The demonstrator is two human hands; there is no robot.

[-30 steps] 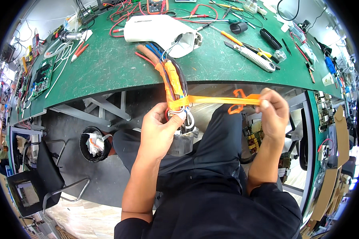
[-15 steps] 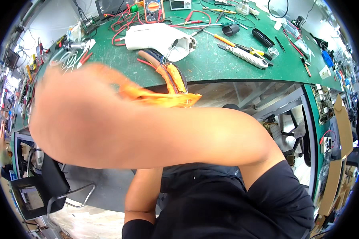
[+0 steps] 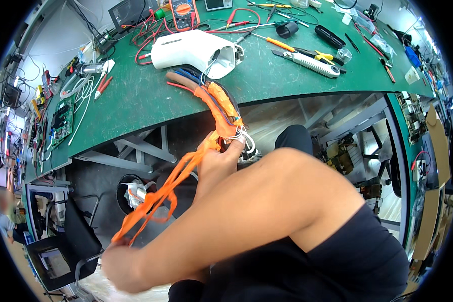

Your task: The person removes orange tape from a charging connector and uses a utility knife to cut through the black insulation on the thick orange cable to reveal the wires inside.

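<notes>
My left hand [image 3: 219, 162] is closed round a bundle of wires [image 3: 231, 113] just past the bench's front edge. Orange tape wraps parts of the bundle, and thin white wires loop out by the thumb. Long strips of orange tape [image 3: 173, 176] stretch from the bundle down to the lower left. Their far end is in my right hand [image 3: 122, 266], which is closed; my right forearm crosses in front of my body. Beyond the bundle, a white plastic housing [image 3: 186, 49] lies on the bench, with the wires running toward its open end.
The green workbench [image 3: 131, 108] carries a multimeter [image 3: 184, 14] with red leads, a white utility knife [image 3: 312, 65], yellow-handled pliers [image 3: 323, 56] and a black case [image 3: 329, 36]. A circuit board [image 3: 63, 118] lies at the left. Below stand a bin [image 3: 121, 194] and a black chair [image 3: 80, 229].
My right hand has swung from above the bench's left side down to the lower left, drawing the orange tape strips along. My left hand, hidden before, now shows on the bundle.
</notes>
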